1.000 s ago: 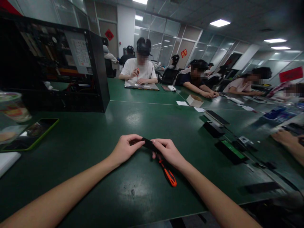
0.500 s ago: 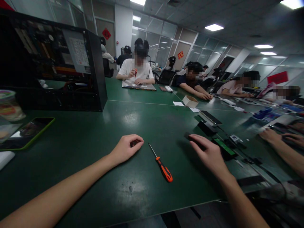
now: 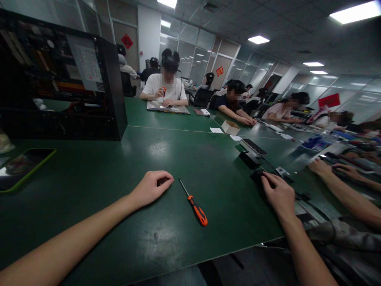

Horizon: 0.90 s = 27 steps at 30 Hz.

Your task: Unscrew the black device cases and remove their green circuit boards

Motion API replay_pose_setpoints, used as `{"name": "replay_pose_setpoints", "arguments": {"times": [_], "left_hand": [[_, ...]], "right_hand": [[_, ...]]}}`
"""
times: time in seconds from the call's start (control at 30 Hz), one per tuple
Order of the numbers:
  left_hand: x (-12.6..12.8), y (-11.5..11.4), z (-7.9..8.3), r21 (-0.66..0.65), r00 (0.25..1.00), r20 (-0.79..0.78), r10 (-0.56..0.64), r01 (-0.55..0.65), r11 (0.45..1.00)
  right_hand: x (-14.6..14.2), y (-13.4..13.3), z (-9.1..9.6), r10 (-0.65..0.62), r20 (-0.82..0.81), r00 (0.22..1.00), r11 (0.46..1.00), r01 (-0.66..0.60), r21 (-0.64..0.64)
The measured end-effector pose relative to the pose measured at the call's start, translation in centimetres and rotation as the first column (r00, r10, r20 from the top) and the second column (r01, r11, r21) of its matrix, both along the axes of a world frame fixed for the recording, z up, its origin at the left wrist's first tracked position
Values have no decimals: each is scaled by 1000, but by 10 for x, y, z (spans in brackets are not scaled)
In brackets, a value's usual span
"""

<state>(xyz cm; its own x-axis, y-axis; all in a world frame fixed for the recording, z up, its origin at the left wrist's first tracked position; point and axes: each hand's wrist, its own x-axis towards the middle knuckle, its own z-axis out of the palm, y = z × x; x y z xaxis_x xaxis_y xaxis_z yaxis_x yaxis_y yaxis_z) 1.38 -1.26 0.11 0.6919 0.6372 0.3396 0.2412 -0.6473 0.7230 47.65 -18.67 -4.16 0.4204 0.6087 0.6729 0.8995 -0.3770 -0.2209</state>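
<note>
My left hand [image 3: 151, 188] rests on the green table [image 3: 125, 246] with its fingers curled in and the thumb tip against the forefinger. Nothing shows in it. Just right of it lies a screwdriver [image 3: 196, 210] with an orange and black handle, its tip pointing away from me. Over at the right, my right hand [image 3: 279, 194] has its fingers closed on a small dark flat object [image 3: 257, 177], low at the table. The hand covers much of that object, so its kind cannot be made out.
An open black computer case [image 3: 111, 87] stands at the left, a green-edged phone [image 3: 28, 169] before it. Beyond my right hand are a black stand [image 3: 249, 159], a phone-like slab [image 3: 253, 147] and a small box [image 3: 230, 127]. A co-worker's hand [image 3: 320, 167] is close on the right.
My right hand has moved right with the dark object, over where a green-screened device lay. My left hand stays beside the screwdriver. The view has turned slightly right.
</note>
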Motion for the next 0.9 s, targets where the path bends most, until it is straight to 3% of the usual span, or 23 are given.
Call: {"name": "replay_pose_setpoints", "arguments": {"times": [0.2, 0.5, 0.67, 0.9], "left_hand": [[0, -1, -1, 15, 1000, -12, -27, 27, 1000], [0, -2, 0, -6, 999, -9, -39, 39, 999], [0, -2, -2, 0, 999, -15, -48, 48, 999], [0, -1, -5, 35, 995, -62, -79, 82, 996]], "right_hand": [[-1, -6, -2, -73, 54, 996, 993, 78, -87], [-4, -6, 4, -52, 133, 990, 959, 86, -270], [1, -1, 0, 44, 115, 992, 960, -9, -281], [-9, 1, 4, -72, 47, 996, 952, 83, -296]]}}
